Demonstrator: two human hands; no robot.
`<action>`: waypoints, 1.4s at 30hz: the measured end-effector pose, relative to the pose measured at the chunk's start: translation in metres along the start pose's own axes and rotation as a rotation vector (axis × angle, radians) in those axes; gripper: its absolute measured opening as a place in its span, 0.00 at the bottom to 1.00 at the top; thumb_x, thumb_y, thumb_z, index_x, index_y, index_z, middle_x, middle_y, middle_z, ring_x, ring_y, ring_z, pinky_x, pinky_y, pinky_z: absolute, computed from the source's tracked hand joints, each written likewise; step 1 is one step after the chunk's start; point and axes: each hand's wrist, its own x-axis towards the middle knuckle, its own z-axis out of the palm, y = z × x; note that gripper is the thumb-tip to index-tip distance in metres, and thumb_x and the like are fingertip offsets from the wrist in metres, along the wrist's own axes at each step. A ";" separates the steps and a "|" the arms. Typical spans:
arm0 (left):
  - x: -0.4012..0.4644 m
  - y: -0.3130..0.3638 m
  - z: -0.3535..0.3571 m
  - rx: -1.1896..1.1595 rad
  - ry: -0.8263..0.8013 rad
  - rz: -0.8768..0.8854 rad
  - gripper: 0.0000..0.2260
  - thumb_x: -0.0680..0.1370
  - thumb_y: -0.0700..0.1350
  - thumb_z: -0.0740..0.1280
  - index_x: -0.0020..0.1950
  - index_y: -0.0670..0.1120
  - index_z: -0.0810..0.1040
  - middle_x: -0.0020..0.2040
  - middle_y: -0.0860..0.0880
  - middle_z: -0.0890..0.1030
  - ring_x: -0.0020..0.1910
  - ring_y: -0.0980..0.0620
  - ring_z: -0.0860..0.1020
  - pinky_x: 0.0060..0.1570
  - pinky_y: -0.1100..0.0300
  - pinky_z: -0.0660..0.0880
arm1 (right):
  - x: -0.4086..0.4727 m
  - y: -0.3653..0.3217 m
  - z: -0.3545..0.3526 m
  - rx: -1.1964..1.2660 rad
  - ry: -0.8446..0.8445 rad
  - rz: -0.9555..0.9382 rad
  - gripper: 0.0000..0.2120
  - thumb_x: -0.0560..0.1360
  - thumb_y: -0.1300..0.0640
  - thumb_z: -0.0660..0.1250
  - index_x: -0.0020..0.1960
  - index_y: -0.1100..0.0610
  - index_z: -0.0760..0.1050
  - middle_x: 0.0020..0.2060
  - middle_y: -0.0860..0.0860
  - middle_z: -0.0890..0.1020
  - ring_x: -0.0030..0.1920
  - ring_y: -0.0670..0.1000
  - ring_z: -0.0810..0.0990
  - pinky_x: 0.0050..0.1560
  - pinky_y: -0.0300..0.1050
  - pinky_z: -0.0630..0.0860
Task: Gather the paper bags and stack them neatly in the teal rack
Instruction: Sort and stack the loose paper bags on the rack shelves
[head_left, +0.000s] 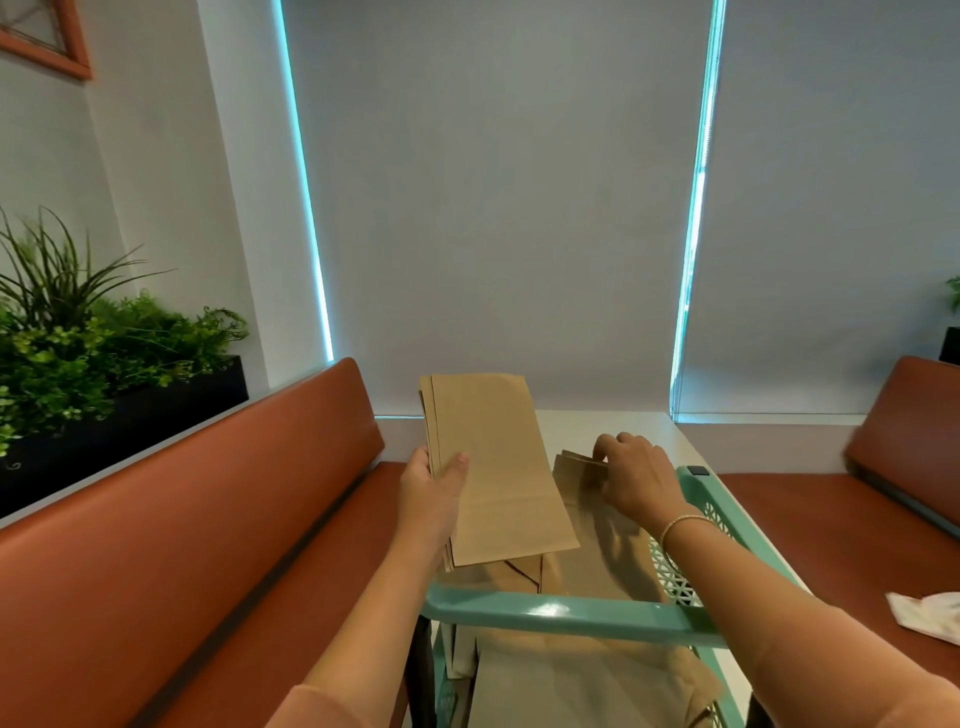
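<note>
- White table stood between orange benches.
- Left hand pinched a sheaf of paper bags (loosely fanned); slippage likely.
- Right hand gripped bags in teal rack, possibly creasing them.

Rust-red bench seat stretching away left of the left hand, its padded backrest rising toward the wall. Behind that backrest, a black planter full of green foliage. Second rust-red bench out beyond the right hand, with crumpled white paper lying on its seat. Past both hands, a white tabletop running up to grey roller blinds. Corner of an orange picture frame high on the far left wall.
</note>
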 end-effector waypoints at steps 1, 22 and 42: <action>0.000 0.000 0.000 -0.003 -0.001 -0.002 0.04 0.78 0.42 0.66 0.49 0.51 0.75 0.52 0.46 0.81 0.53 0.46 0.80 0.57 0.44 0.76 | -0.001 0.000 -0.002 0.006 -0.008 -0.002 0.12 0.76 0.60 0.61 0.59 0.54 0.73 0.50 0.53 0.77 0.48 0.53 0.75 0.50 0.44 0.72; -0.004 0.008 0.003 -0.068 0.057 -0.064 0.05 0.80 0.44 0.63 0.55 0.48 0.74 0.49 0.48 0.81 0.49 0.49 0.80 0.50 0.51 0.77 | -0.035 -0.060 -0.074 0.427 0.681 -0.418 0.08 0.70 0.61 0.67 0.47 0.56 0.83 0.38 0.54 0.79 0.38 0.54 0.77 0.36 0.42 0.75; -0.005 0.008 -0.001 -0.202 0.067 -0.098 0.10 0.76 0.40 0.68 0.56 0.46 0.75 0.56 0.43 0.81 0.55 0.44 0.79 0.60 0.43 0.74 | -0.070 -0.075 -0.023 0.281 0.188 -0.535 0.17 0.72 0.42 0.58 0.52 0.45 0.82 0.46 0.47 0.82 0.46 0.50 0.77 0.47 0.46 0.74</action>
